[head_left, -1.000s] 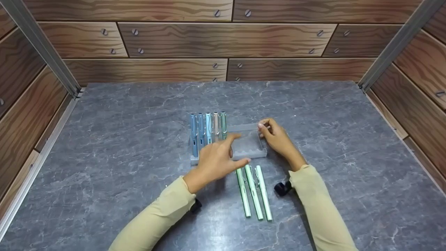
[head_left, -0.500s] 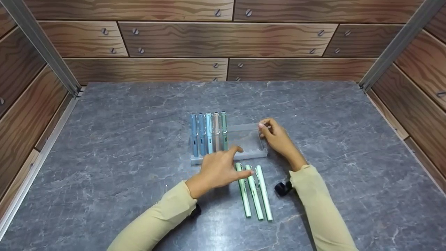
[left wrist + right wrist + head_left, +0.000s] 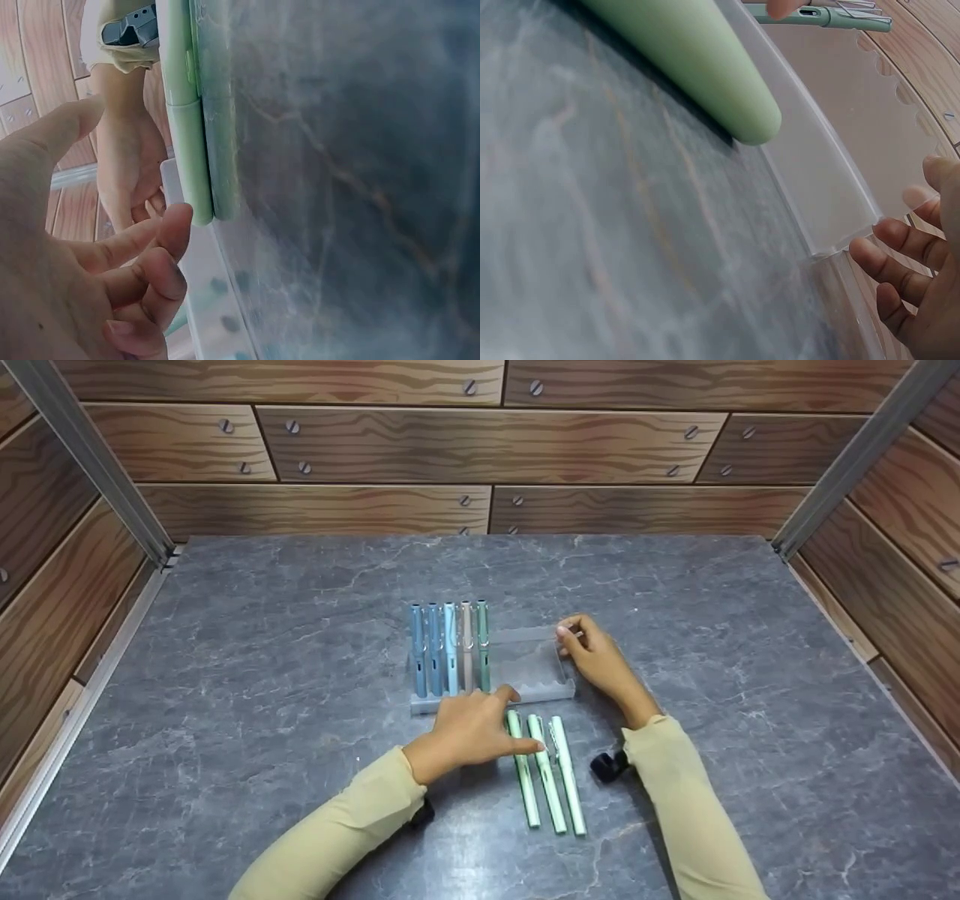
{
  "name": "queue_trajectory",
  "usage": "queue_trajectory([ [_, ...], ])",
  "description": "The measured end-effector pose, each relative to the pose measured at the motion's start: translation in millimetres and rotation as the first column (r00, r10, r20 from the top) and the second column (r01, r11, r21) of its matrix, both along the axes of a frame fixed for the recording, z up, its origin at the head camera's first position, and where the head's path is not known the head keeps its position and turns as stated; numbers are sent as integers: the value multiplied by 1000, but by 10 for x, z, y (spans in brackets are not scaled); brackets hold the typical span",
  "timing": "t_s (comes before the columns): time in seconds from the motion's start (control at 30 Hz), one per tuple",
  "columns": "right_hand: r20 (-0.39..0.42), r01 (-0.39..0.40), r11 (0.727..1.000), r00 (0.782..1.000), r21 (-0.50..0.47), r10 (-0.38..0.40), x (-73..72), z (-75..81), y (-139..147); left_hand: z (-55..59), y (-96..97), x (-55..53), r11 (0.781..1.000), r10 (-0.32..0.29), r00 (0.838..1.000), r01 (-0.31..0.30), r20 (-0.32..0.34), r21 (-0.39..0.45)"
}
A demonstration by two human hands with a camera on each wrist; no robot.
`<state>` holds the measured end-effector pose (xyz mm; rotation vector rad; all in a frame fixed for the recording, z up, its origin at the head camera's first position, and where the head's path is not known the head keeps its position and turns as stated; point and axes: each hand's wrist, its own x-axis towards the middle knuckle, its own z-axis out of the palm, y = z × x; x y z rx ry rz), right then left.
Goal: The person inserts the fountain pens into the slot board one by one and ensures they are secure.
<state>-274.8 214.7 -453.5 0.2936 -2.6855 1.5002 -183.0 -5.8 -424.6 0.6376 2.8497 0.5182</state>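
Note:
A clear plastic pen stand (image 3: 529, 691) holds a row of several capped pens on its left side: blue ones (image 3: 418, 652), a light blue one (image 3: 450, 649), a pinkish-brown one (image 3: 466, 645) and a dark green one (image 3: 482, 641). The right hand (image 3: 600, 656) pinches the stand's upper right corner between thumb and fingers. In front of the stand, three light green pens (image 3: 568, 776) lie side by side on the table. The left hand (image 3: 469, 727) hovers by the stand's front edge, thumb and forefinger spread over the leftmost light green pen (image 3: 191, 150), holding nothing.
A grey marble-patterned table (image 3: 262, 660) carries everything. Wood-print walls (image 3: 487, 446) enclose it at the back and both sides, with metal posts (image 3: 97, 472) at the corners. Black wrist cameras (image 3: 609, 766) sit beneath the sleeves.
The left hand has drawn back from the row of pens in the stand toward the light green pens, slowing in the last half second. The right hand stays at the stand's corner.

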Motion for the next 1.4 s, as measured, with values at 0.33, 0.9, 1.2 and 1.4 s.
queue_trajectory([
  [0.33,-2,1,1000,1000,-19,-1,-1,-6,-3,-22,17,-15,996,-29,999,30,13,-78],
  [0.9,0,-4,1000,1000,-12,3,-2,5,-4,-41,21,-35,996,-53,997,57,57,-72],
  [1.2,-9,-9,1000,1000,-10,9,-1,14,-4,-36,23,-45,996,-57,996,62,74,-66],
  [1.4,-5,-7,1000,1000,-23,7,-5,-1,-2,-40,16,-43,997,-50,993,55,104,-45],
])
